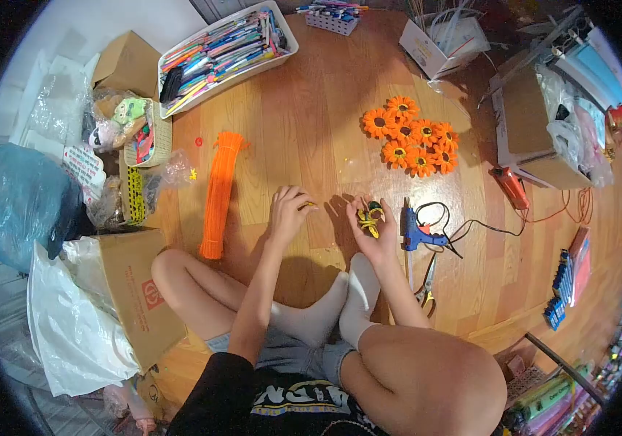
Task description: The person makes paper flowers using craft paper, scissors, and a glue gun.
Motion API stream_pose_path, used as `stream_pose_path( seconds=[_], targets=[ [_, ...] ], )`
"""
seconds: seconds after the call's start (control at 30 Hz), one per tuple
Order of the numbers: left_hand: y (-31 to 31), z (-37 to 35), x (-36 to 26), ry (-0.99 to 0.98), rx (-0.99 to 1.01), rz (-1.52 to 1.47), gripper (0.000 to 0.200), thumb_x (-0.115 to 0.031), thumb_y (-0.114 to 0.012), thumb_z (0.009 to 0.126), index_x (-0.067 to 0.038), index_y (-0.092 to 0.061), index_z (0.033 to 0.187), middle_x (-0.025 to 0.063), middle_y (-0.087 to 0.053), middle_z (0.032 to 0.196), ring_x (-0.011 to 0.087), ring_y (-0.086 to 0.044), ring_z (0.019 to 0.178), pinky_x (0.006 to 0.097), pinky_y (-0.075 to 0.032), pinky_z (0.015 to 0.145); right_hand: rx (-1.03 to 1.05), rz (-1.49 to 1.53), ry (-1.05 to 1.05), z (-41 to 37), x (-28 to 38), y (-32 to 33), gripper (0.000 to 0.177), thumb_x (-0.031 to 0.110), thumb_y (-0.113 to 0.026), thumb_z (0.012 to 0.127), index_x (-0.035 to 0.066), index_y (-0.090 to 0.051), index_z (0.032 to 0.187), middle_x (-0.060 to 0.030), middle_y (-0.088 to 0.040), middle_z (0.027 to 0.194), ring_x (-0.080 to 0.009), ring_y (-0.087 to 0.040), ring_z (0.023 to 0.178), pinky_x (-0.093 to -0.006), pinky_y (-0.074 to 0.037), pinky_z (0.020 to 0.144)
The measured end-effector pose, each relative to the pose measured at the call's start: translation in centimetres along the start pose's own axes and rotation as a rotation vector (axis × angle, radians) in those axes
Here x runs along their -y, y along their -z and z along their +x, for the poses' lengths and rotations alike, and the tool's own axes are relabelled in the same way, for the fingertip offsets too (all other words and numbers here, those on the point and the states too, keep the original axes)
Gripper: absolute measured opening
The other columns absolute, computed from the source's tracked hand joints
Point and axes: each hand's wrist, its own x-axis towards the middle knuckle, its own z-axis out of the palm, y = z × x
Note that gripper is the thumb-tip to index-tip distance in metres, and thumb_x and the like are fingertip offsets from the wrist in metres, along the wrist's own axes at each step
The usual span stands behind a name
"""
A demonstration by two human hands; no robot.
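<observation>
My left hand [290,211] is closed in a pinch on a small yellow piece [311,204] above the wooden floor. Small yellow and dark green pieces [370,218] lie in the upturned palm of my right hand [372,231], its fingers curled loosely around them. Just right of that hand is a blue glue gun [418,231], with scissors [425,289] below it. Beyond it sits a cluster of orange flowers [411,138] with dark centres. A bundle of orange stems [221,196] lies to the left of my left hand.
A white bin of pens [287,59] stands at the back left, near a small pen basket [331,23]. Cardboard boxes [136,283] and plastic bags line the left. At the right are another box [529,123], a red tool [511,189] and cords.
</observation>
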Motion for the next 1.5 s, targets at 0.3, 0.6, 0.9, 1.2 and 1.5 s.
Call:
stream_pose_path(
  seconds=[0.3,0.6,0.9,1.2,1.5],
  targets=[
    [-0.5,1.2,0.1,-0.129,0.067,0.094,0.009,-0.015,-0.066,0.073,-0.007,-0.063,0.075,0.0052,-0.057,0.078,0.0249,-0.051,0.082,0.0375,-0.039,0.074,0.098,-0.012,-0.021,0.2,1.2,0.6,0.031,0.025,-0.054,0.088,-0.004,-0.055,0.1,-0.0141,-0.059,0.094,-0.0241,-0.057,0.089,-0.036,-0.047,0.088],
    [-4.3,10.5,-2.5,0.057,0.044,-0.199,0.007,-0.012,-0.062,0.075,-0.005,-0.061,0.075,0.0112,-0.06,0.081,0.0297,-0.055,0.082,0.0394,-0.041,0.076,0.107,0.059,-0.012,-0.3,2.0,1.1,0.029,0.022,-0.054,0.087,-0.005,-0.056,0.096,-0.0136,-0.058,0.089,-0.0241,-0.055,0.085,-0.034,-0.049,0.081],
    [-3.9,11.1,-1.2,-0.387,0.079,0.24,0.015,-0.008,-0.062,0.074,-0.002,-0.061,0.088,0.014,-0.06,0.087,0.0326,-0.056,0.086,0.0419,-0.043,0.076,0.03,0.065,-0.022,-0.5,1.7,0.2,0.021,0.014,-0.057,0.084,-0.003,-0.055,0.096,-0.0105,-0.054,0.083,-0.0205,-0.052,0.08,-0.0293,-0.049,0.073],
    [17.3,5.7,12.8,0.333,-0.014,0.472,0.008,-0.007,-0.054,0.076,-0.003,-0.058,0.083,0.0168,-0.061,0.084,0.0328,-0.059,0.08,0.0398,-0.048,0.068,0.049,0.093,-0.036,-0.8,1.9,1.1,0.022,0.017,-0.055,0.085,-0.003,-0.055,0.095,-0.0112,-0.054,0.084,-0.0198,-0.051,0.077,-0.0292,-0.047,0.072],
    [17.1,4.2,14.8,0.53,0.199,0.918,0.017,-0.017,-0.056,0.08,-0.007,-0.064,0.093,0.0166,-0.059,0.108,0.0326,-0.056,0.099,0.0458,-0.045,0.081,0.154,-0.123,-0.201,-3.0,1.8,1.3,0.02,0.026,-0.054,0.087,0.007,-0.055,0.087,-0.0027,-0.052,0.076,-0.0105,-0.04,0.055,-0.02,-0.03,0.041]
  ],
)
